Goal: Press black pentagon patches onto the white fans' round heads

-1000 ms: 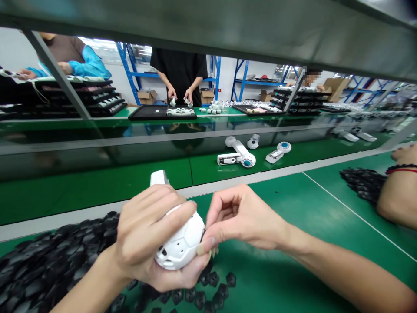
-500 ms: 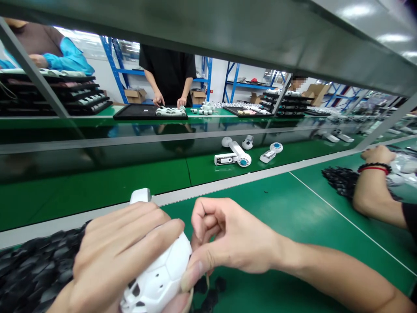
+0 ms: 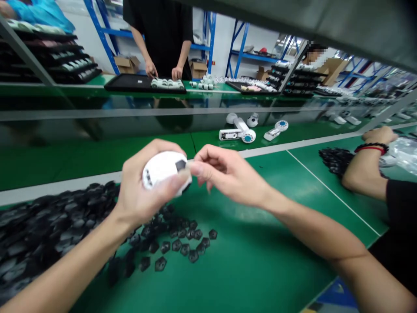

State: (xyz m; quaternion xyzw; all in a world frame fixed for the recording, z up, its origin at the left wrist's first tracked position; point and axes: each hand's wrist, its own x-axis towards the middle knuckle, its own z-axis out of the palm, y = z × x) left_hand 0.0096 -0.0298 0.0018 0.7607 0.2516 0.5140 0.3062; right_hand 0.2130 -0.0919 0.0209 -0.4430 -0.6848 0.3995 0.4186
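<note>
My left hand (image 3: 143,187) is closed around a white soccer-ball-shaped housing (image 3: 161,168), its thumb across the front. One black pentagon patch (image 3: 180,165) shows on the housing's upper right, and small dark openings show on its left side. Right beside that patch, the thumb and index finger of my right hand (image 3: 218,171) are pinched together at the housing's edge. Whatever lies between those fingertips is too blurred to make out. Below the hands, loose black pentagon pieces (image 3: 185,249) are scattered on the green table (image 3: 247,265), next to a large heap of the same pieces (image 3: 55,230).
Beyond the table edge, white handheld parts (image 3: 241,130) lie on a green conveyor (image 3: 156,150). A co-worker's arm (image 3: 366,165) reaches in at right, near another black heap (image 3: 335,161). Another person stands behind a black tray (image 3: 130,84). A metal beam (image 3: 293,30) crosses overhead.
Both hands and the housing have risen away from me, and the view has tilted down. The housing has turned, so a black pentagon now shows near my right fingertips. More loose pieces are uncovered.
</note>
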